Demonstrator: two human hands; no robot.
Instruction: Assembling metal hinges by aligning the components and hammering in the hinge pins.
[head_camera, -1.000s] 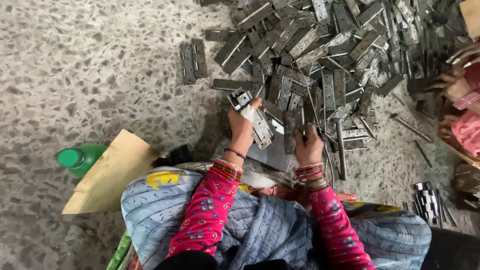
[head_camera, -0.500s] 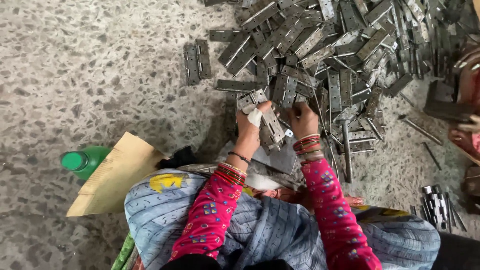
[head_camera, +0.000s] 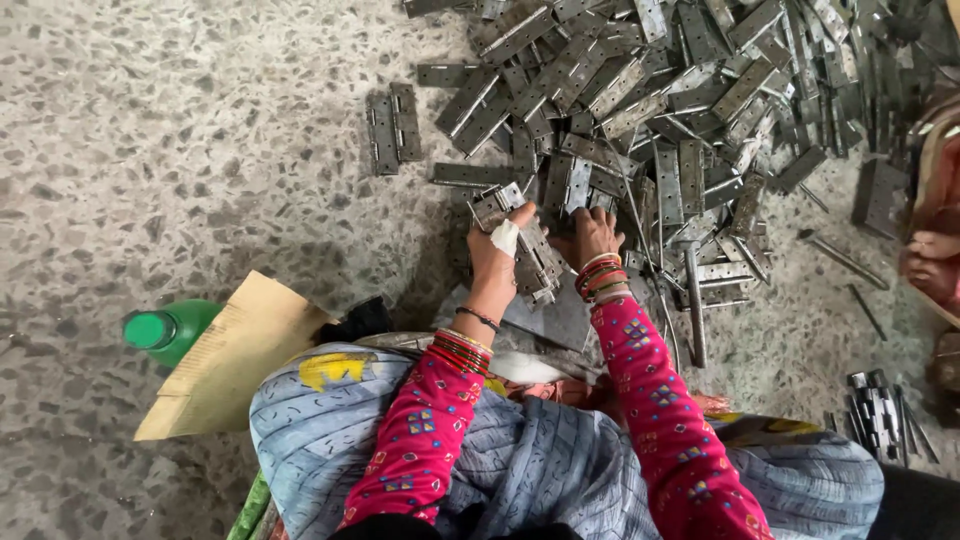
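Leftmost, well to the left of the hinge pile (head_camera: 640, 110), a green bottle (head_camera: 165, 330) lies on the speckled floor (head_camera: 150, 130), its body partly under a tan cardboard sheet (head_camera: 235, 355). Between the bottle and the pile, a separate pair of hinges (head_camera: 393, 125) lies flat, just off the pile's left edge. At the pile's near edge, the left hand (head_camera: 497, 255), a white bandage (head_camera: 505, 237) wrapped on one finger, is clenched around a grey metal hinge (head_camera: 530, 255) held slightly above the floor; the hinge runs diagonally from the fingers toward the person's lap. Immediately right of it, the right hand (head_camera: 595, 235), wearing red bangles (head_camera: 600, 278) at the wrist, rests with fingers curled on hinges at the pile's near edge; whether it grips one cannot be told. Both forearms are in pink patterned sleeves (head_camera: 660, 400) above a blue-grey cloth (head_camera: 540, 470) over the knees. Right of the pile, loose metal pins (head_camera: 840, 260) lie on the floor, and a bundle of pins (head_camera: 880, 410) stands near the person's right knee.
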